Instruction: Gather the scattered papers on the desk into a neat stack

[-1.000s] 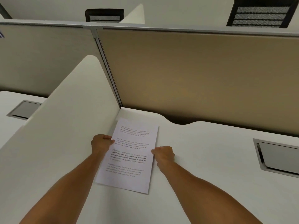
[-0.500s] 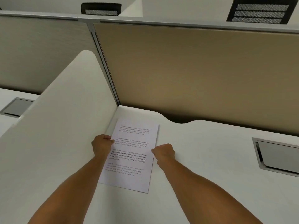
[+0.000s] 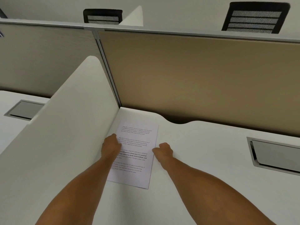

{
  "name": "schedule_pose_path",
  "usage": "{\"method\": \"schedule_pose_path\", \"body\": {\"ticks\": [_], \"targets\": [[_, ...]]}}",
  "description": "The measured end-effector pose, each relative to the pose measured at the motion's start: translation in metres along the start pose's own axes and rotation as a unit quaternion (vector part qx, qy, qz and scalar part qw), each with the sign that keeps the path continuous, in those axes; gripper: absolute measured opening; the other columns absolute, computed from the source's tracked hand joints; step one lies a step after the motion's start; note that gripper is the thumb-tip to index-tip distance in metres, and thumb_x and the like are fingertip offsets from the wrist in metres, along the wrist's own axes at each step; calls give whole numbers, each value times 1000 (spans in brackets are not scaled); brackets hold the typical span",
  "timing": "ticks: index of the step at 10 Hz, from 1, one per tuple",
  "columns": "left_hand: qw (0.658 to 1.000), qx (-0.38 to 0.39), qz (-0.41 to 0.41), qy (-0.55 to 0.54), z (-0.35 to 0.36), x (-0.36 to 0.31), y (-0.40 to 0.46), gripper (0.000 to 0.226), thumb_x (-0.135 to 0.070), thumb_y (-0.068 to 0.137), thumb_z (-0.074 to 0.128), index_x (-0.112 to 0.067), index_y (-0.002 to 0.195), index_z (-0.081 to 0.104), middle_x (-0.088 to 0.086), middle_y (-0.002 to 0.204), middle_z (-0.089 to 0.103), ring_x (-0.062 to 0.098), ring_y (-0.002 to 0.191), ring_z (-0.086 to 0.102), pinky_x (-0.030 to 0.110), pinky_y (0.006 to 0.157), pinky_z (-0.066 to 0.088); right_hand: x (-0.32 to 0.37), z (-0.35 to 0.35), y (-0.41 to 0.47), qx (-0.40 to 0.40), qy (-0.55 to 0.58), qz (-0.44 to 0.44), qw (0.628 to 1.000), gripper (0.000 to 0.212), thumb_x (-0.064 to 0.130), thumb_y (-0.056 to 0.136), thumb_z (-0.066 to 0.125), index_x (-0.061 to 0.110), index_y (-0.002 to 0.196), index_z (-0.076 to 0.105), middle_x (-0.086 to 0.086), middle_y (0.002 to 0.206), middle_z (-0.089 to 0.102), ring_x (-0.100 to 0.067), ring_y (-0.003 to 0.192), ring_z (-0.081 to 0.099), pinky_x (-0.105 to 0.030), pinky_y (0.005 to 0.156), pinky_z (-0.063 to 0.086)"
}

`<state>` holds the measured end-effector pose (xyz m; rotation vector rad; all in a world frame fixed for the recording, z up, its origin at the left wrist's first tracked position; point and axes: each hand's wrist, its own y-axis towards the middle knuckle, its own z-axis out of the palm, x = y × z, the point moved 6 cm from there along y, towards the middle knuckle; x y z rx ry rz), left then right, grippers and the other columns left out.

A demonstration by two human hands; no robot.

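Note:
A stack of white printed papers [image 3: 138,153] lies flat on the white desk [image 3: 203,159], its edges lined up, close to the left side divider. My left hand [image 3: 110,146] is curled over the stack's left edge and hides part of the text. My right hand [image 3: 164,151] is curled against the right edge, thumb and fingers touching the paper. Both forearms reach in from the bottom of the view. No other loose sheets show on the desk.
A white side divider [image 3: 65,127] rises right beside the stack's left edge. A tan back panel [image 3: 194,75] closes the far side. A grey cable hatch [image 3: 276,153] sits in the desk at right. Two black chairs [image 3: 254,17] stand beyond the panels.
The stack and both hands have shifted a little left, toward the side divider. My left hand now covers more of the paper's left margin.

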<state>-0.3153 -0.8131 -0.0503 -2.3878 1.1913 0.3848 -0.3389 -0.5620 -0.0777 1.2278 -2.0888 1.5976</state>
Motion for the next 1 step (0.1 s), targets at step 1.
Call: {"method": "schedule_pose_path", "body": {"ticks": [1], "targets": [[1000,25,16,3,-7,-5,-18,40,-24,90,65,-4,123,57,13,123,65,30,111,62,34,86,47,1,-6,-15,23,-22,-19,999,61,20,91,64,12,147,41,-9,142,54,-27,124,57,-26,81,43]]}}
